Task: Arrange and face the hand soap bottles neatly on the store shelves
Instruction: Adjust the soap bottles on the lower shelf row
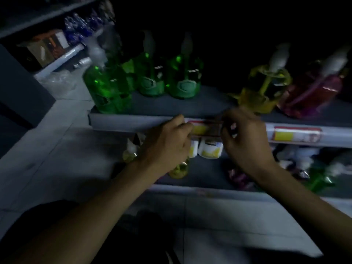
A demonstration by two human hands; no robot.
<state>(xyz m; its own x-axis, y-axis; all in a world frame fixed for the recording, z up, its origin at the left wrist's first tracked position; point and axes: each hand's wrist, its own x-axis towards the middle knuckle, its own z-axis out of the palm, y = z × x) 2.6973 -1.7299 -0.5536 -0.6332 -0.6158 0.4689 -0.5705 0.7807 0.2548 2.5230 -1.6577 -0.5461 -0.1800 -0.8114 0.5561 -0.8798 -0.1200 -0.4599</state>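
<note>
Green hand soap bottles stand on the upper shelf [171,107]: one at the front left corner [106,86] and two further back [150,80] [183,80]. A yellow bottle [264,88] and a pink bottle [314,92] stand to the right, all with white pumps. My left hand [167,141] and my right hand [245,141] are at the shelf's front rail. Each pinches one end of a red and yellow price label [207,128]. The image is dark and blurred.
The lower shelf [209,172] holds a yellow bottle [179,168], white tubs with yellow labels [209,149], a purple bottle [240,178] and a green bottle [320,181]. A second price label [297,134] sits on the rail. Left are boxed goods [43,48] and a plastic bag [57,80].
</note>
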